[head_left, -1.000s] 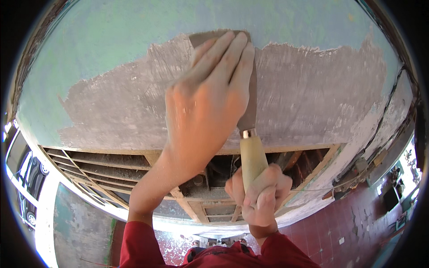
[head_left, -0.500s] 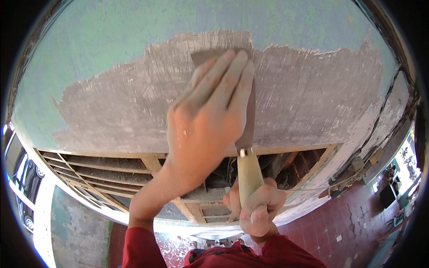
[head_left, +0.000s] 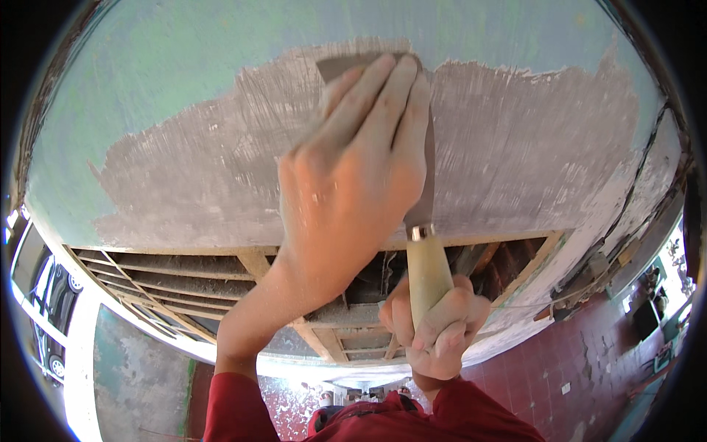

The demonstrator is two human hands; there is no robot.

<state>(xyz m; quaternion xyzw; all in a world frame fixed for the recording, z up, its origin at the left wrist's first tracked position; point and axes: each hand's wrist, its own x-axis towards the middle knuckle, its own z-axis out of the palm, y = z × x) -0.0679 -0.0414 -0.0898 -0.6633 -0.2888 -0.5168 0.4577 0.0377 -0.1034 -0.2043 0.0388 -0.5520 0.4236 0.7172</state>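
- Head view: holding scraper (head_left: 422, 214) by handle (head_left: 428, 272) in right hand (head_left: 440, 334); resting left hand (head_left: 350, 184), fingers (head_left: 367, 101) straight, on blade (head_left: 335, 68).
- Positioned blade-first near upper edge of bare patch (head_left: 515, 147) on wall (head_left: 147, 74).
- Possibly gouging wall or scraping fingers, by slipping under uneven pressure.

Legible texts, labels, brands, numbers, signs: none. Scraper handle (head_left: 428, 274): no readable mark. Scraper blade (head_left: 423, 208), partly hidden: none readable. Wall (head_left: 523, 147): none readable. Dark car (head_left: 48, 313), left edge: too small to tell.
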